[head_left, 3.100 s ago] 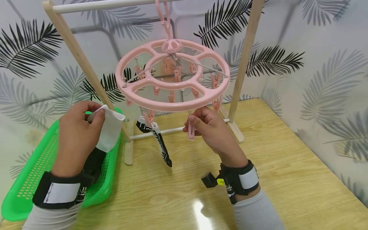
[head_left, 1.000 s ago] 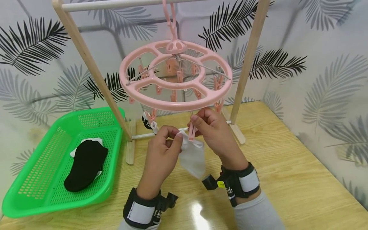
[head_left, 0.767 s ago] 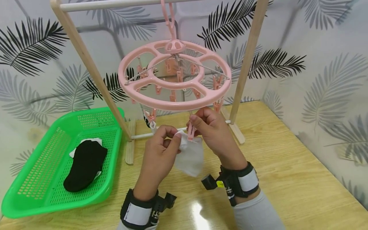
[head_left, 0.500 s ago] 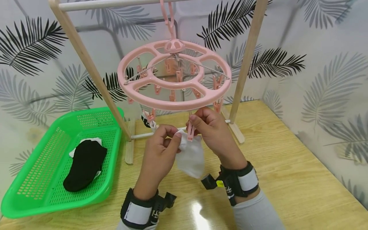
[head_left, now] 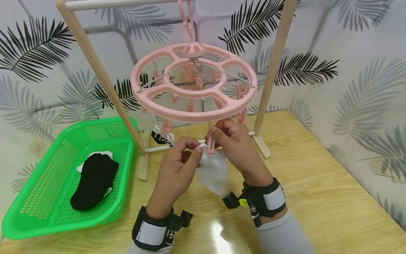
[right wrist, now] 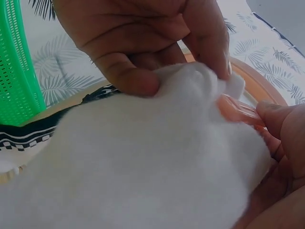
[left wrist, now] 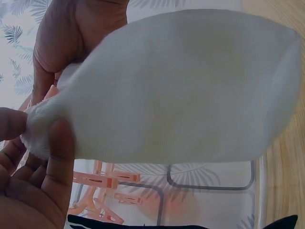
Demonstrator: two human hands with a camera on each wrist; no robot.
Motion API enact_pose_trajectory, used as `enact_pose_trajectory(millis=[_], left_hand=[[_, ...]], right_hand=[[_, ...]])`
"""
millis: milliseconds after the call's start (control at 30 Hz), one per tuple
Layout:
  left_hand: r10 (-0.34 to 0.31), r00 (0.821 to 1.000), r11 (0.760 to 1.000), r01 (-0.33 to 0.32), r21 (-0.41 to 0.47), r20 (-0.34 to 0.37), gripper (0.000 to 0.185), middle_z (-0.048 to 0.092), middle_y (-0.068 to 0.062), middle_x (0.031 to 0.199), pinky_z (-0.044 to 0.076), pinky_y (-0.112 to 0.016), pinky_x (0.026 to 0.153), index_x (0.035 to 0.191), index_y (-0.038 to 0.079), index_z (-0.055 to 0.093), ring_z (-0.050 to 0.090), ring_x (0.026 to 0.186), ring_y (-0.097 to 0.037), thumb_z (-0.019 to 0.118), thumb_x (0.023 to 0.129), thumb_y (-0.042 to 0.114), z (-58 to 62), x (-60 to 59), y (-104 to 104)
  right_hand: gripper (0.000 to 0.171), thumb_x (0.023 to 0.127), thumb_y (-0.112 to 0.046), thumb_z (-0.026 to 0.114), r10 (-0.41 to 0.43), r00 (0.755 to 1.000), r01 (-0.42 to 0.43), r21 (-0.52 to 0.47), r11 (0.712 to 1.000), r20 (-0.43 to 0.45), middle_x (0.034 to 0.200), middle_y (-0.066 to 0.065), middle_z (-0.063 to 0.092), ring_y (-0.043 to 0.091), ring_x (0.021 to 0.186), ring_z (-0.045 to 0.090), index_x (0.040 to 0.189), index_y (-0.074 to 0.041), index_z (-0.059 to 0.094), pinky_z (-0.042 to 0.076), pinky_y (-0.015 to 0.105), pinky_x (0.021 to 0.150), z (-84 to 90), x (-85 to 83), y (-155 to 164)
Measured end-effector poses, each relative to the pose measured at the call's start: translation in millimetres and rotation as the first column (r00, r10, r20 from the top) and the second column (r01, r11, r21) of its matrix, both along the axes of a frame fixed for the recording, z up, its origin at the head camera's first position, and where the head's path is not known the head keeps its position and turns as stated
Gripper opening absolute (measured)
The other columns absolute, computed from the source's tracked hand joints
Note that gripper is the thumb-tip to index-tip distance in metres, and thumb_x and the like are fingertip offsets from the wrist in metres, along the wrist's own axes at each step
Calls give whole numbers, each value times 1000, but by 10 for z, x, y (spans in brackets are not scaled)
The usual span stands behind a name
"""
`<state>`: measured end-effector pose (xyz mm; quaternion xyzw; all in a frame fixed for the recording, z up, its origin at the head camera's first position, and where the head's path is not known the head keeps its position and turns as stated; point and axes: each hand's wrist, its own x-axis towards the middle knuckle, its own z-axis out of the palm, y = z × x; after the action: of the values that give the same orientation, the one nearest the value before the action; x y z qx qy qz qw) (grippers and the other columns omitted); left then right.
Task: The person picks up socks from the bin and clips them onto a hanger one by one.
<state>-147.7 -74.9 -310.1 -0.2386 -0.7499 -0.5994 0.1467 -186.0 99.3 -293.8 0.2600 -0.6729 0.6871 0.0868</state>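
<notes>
My left hand (head_left: 177, 165) pinches the top edge of a white sock (head_left: 214, 174), which hangs down below the fingers. In the left wrist view the sock (left wrist: 186, 90) spreads wide, its cuff between thumb and fingers. My right hand (head_left: 234, 150) grips a pink clothespin (head_left: 210, 146) that hangs from the front rim of a round pink drying hanger (head_left: 193, 116). The clothespin's tip overlaps the sock's top edge; in the right wrist view the clothespin (right wrist: 238, 112) is right at the cuff, partly hidden by the fabric.
A black-and-white sock (head_left: 158, 135) hangs from another clothespin just left of my hands. The green basket (head_left: 122, 197) at the left holds a black sock (head_left: 95, 181) over something white. A wooden frame (head_left: 95, 67) bears the hanger, with several more clothespins under the ring.
From over the basket, my left hand has moved right with the white sock, up to the clothespin. My right hand stays on the clothespin. Over the last half second little has shifted.
</notes>
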Motion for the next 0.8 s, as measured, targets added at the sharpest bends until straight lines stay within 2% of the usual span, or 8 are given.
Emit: enact_pose_trajectory(millis=[167,333,433,567,600,667,800], left_hand=[[42,998,999,-42,15,-54,8,63,-8,97,58,-32,66,106,4,61,68,75,-15,59,100,9,-9,0,-1],[51,997,999,-51,6,-56,10,63,-8,96,57,-32,67,107,5,61,66,74,-15,60,100,10,-17,-12,-3],[61,997,998,-61,1,-48,9,63,-8,96,57,-32,67,107,5,60,65,72,-15,59,100,10,-18,-12,-6],[75,996,997,-76,-6,-49,7,62,-8,96,57,-32,67,106,4,59,65,72,-16,59,100,8,-25,-20,-14],[80,996,997,-81,-10,-49,7,62,-8,96,57,-32,68,106,4,59,65,73,-16,59,100,8,-27,-22,-17],[84,995,996,-85,-14,-49,7,63,-8,97,58,-33,69,106,4,59,65,74,-16,58,100,8,-30,-27,-22],[93,995,995,-94,-23,-43,8,63,-9,97,58,-33,69,106,3,59,65,75,-17,59,100,8,-36,-36,-29]], right_hand=[[16,103,-4,51,1,1000,-1,0,1000,16,81,7,63,17,72,62,89,5,55,54,31,68,4,7,-9],[16,103,-5,52,-2,1000,2,13,1000,14,82,8,62,18,72,62,89,4,55,53,30,67,11,5,-6],[22,102,-17,57,5,1000,-5,37,999,5,81,9,61,18,71,60,91,3,56,52,29,66,12,5,9],[47,92,-44,64,13,1000,-13,55,998,11,82,10,60,19,73,58,96,2,57,51,29,67,-2,-7,26],[48,92,-45,65,17,1000,-18,51,999,17,83,11,60,19,73,58,97,2,57,52,30,68,-6,-10,28],[48,93,-44,65,31,999,-32,37,999,24,85,11,59,19,75,59,99,2,57,53,31,70,-9,-14,31],[33,98,-30,64,58,998,-58,14,998,35,86,11,59,19,75,61,102,2,56,55,32,73,-10,-12,33]])
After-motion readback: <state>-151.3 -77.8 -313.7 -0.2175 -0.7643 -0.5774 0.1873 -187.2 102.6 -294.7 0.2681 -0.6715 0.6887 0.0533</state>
